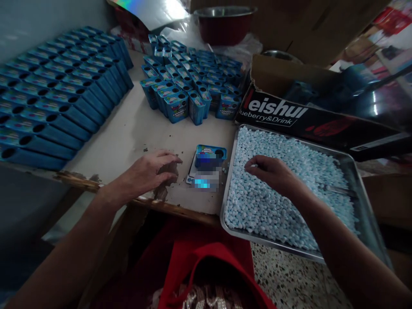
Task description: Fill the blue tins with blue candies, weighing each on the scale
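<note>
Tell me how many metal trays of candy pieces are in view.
1. The metal tray sits at the table's right edge, full of pale blue candy pieces, with the right hand resting in them. Others may be hidden outside the frame.

rows of blue boxes (58,103) lying flat, upright blue boxes (193,81), red bowl (224,25) (steel-rimmed), black carton (322,124)

The person is wearing nothing on the forearms: both arms are showing bare up to the lower edge of the view, with no sleeves. The left hand (151,171) and the right hand (272,174) are wearing no gloves, rings, watch or bracelet. A red garment with pale patterned trim is covering the lap.
</note>
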### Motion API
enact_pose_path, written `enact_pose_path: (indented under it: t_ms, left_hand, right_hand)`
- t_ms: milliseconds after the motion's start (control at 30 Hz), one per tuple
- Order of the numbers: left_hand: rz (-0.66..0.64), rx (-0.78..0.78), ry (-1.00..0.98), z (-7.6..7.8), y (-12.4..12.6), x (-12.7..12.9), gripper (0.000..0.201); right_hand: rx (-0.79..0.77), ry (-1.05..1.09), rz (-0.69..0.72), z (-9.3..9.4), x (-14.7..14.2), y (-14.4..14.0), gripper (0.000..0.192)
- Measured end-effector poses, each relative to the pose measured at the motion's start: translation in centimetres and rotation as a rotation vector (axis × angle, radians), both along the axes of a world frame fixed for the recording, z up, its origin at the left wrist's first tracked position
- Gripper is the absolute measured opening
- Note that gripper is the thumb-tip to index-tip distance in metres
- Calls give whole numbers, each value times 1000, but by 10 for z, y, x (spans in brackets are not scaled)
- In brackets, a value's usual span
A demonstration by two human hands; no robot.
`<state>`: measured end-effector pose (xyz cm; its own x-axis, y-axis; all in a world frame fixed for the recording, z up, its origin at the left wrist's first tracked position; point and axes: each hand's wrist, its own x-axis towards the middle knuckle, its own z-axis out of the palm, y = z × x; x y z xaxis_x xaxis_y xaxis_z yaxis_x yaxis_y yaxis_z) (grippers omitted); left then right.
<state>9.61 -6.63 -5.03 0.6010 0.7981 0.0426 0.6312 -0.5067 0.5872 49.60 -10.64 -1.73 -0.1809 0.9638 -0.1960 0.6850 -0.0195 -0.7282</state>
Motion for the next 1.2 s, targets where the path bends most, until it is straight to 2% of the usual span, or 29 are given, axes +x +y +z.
enact_pose_path:
  t_ms: [167,300,467,633,767,833,933,1000,1067,1200]
  left_hand:
    - [4,-4,15,-6,10,3,39]
    - [4,4,-26,-19,19,-10,38]
    - [34,-7,-75,-29,24,-31,35]
    - [72,-42,-89,-26,23,-37,37]
    - [78,-39,-78,-25,23,-39,38]
    - [75,-23,-83,-25,23,-41,37]
    - [79,-7,-73,-23,22,-44,36]
    - [85,-4,-65,-21,20,-45,36]
    - [82,-2,-64,-20,18,-44,35]
    - [70,34,-80,-17,16,-34,33]
  right_hand:
    - [42,205,55,31,-39,23,25]
    - [65,127,182,45,-70,42,21]
    - [61,42,232,45,-83,56,17]
    - [41,39,141,40,-84,56,20]
    - [-9,122,136,44,-82,52,19]
    - [2,210,15,50,-74,52,20]
    - [7,434,-331,55,-51,50,21]
    - [-38,622,-513,49,-30,47,24]
    - [-114,752,-595,36,-9,38,28]
    - [-215,824,-652,2,22,12,27]
